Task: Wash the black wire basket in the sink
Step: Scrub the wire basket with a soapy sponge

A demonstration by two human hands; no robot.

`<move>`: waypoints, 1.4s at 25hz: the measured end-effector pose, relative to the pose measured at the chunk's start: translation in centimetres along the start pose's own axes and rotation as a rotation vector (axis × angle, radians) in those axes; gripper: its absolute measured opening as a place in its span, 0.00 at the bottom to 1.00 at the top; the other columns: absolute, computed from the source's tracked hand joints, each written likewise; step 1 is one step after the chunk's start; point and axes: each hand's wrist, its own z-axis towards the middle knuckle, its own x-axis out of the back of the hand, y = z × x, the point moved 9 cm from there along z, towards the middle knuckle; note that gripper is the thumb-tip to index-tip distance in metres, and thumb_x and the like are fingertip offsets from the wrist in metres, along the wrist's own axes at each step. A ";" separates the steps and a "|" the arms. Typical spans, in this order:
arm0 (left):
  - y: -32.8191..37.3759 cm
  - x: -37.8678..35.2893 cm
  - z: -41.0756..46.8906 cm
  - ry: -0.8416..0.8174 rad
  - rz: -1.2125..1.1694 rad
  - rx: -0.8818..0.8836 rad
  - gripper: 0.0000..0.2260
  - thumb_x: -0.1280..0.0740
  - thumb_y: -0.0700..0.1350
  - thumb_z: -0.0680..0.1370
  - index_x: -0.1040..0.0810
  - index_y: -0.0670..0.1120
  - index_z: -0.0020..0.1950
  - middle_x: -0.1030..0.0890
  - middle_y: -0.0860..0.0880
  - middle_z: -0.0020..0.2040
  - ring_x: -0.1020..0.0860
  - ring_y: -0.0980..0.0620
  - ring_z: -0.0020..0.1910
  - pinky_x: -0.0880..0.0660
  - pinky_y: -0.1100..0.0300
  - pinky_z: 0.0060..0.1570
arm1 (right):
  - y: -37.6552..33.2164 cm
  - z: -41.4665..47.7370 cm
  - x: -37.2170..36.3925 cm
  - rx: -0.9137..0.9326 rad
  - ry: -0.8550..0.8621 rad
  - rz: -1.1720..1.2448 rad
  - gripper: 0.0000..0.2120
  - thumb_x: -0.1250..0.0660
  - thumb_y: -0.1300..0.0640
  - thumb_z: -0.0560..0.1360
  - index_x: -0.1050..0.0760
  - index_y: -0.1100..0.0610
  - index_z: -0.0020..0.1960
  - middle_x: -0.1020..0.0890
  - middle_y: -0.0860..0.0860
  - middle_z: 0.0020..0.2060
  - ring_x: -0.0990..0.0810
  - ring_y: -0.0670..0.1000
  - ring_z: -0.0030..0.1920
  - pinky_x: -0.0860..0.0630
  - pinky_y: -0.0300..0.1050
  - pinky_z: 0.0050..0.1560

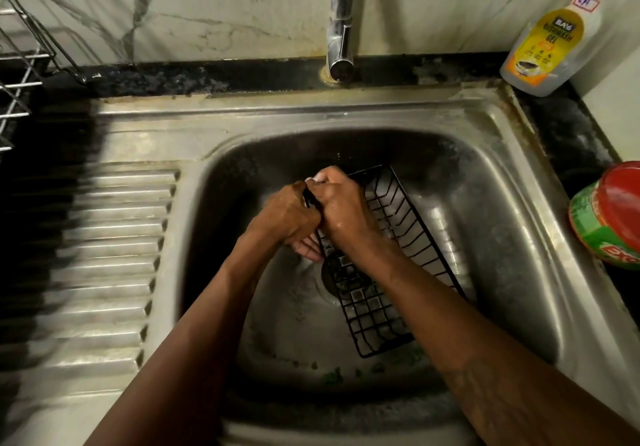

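A long black wire basket lies tilted in the steel sink, its near end over the drain. My left hand grips the basket's left rim near its far end. My right hand is closed over the same rim right beside it, with something pale, perhaps a scrubber, peeping out at its fingertips. The two hands touch each other. My right forearm covers part of the basket's middle.
The tap rises behind the sink; no water stream is visible. A dishwash gel bottle stands at the back right, a red-lidded green tub on the right counter. A ribbed drainboard lies left, a wire rack beyond. Green scraps dot the sink floor.
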 end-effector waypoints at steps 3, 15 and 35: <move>-0.4 0.1 0.1 0.033 -0.018 0.040 0.23 0.40 0.35 0.81 0.34 0.55 0.72 0.15 0.35 0.35 0.14 0.36 0.35 0.16 0.41 0.44 | 1.3 0.6 0.9 -0.037 0.036 0.022 0.04 0.33 0.55 0.76 0.19 0.51 0.45 0.17 0.57 0.42 0.21 0.54 0.39 0.19 0.53 0.44; -1.3 0.7 1.5 0.095 -0.054 0.086 0.21 0.33 0.36 0.76 0.26 0.43 0.70 0.14 0.45 0.34 0.12 0.45 0.46 0.17 0.48 0.56 | 5.2 -0.2 5.1 -0.068 0.550 0.009 0.08 0.29 0.68 0.70 0.21 0.55 0.41 0.19 0.48 0.35 0.21 0.46 0.36 0.25 0.33 0.34; 0.2 1.3 0.0 0.106 0.016 -0.002 0.14 0.29 0.42 0.79 0.21 0.51 0.65 0.14 0.42 0.40 0.13 0.44 0.32 0.15 0.48 0.42 | 7.1 0.3 -4.8 -0.588 0.060 1.066 0.06 0.29 0.69 0.75 0.20 0.60 0.49 0.15 0.56 0.46 0.18 0.53 0.45 0.18 0.49 0.46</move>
